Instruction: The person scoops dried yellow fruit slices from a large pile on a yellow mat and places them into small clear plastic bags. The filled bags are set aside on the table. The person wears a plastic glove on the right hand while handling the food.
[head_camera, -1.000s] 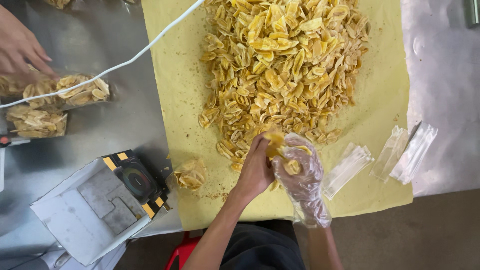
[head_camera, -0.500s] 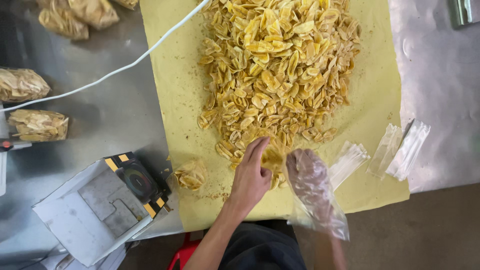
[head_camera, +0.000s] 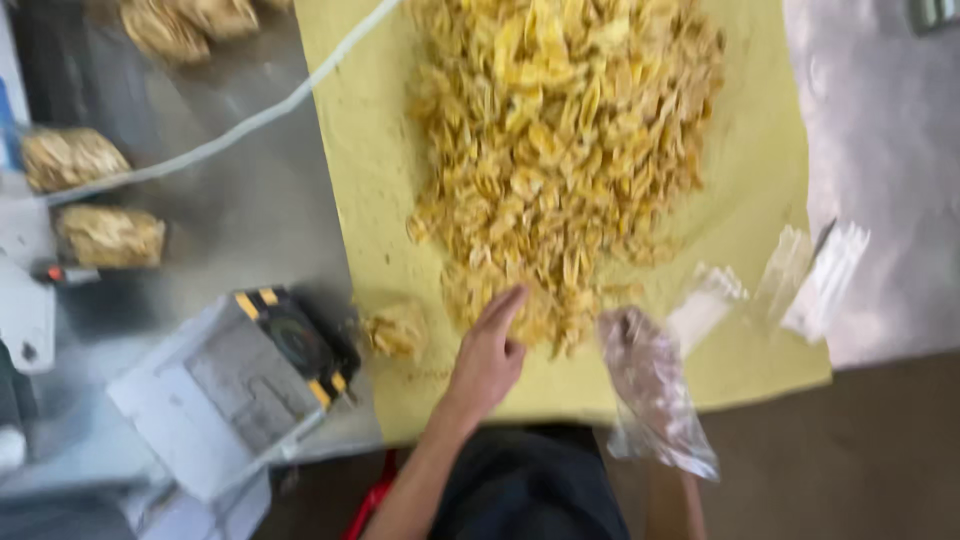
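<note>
Left hand (head_camera: 489, 352): fingers together, flat, tips touching the near edge of the chips (head_camera: 560, 150).
Right hand: hidden behind the clear bag (head_camera: 652, 395) it holds; grip cannot be told.
Chips: heaped on yellow paper (head_camera: 370, 180), lying far of the left hand.
Bag: right of the left hand, just beside the heap, long axis near-to-far.
Nearer hand: left.
Worktop (head_camera: 230, 200): scale (head_camera: 235, 385) at left.
</note>
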